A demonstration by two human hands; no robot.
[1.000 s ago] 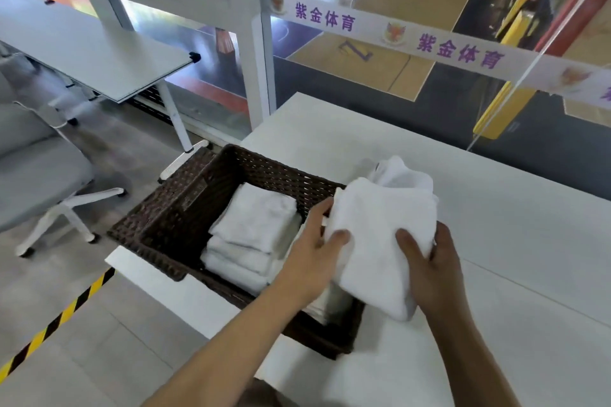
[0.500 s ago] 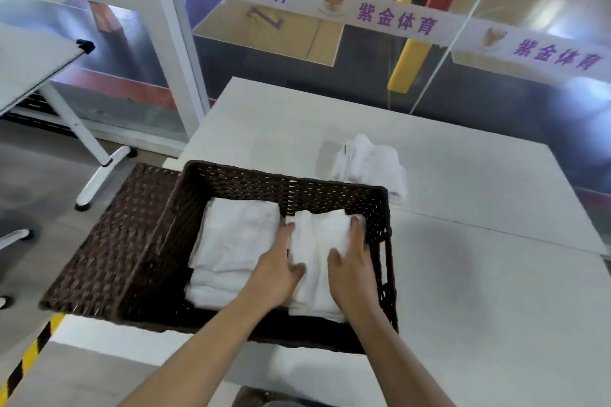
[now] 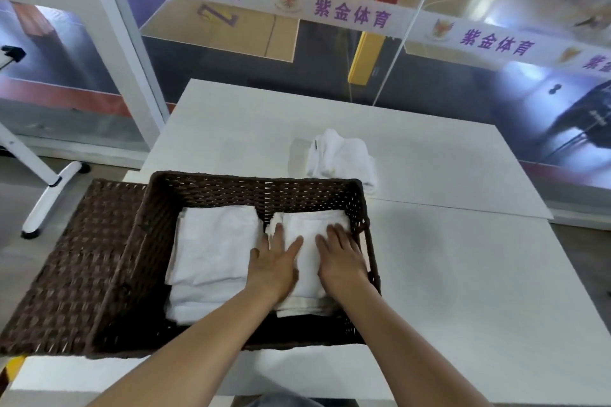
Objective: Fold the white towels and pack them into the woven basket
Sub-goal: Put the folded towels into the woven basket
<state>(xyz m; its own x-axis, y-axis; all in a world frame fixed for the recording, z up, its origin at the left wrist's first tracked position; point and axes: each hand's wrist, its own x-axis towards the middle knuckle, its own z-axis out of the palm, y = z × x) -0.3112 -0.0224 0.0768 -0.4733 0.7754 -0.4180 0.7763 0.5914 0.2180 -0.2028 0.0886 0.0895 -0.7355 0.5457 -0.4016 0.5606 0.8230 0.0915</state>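
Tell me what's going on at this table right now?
A person is packing folded white towels into a dark woven basket. Both hands lie flat, the left hand and right hand pressing on the right-hand stack. A second folded stack fills the basket's left side. One unfolded towel lies crumpled on the white table beyond the basket, not yet packed.

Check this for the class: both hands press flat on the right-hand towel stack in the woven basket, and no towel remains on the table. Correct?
Not quite. The head view shows one crumpled white towel still lying on the table behind the woven basket. The rest holds: left hand and right hand press flat on the right-hand towel stack.
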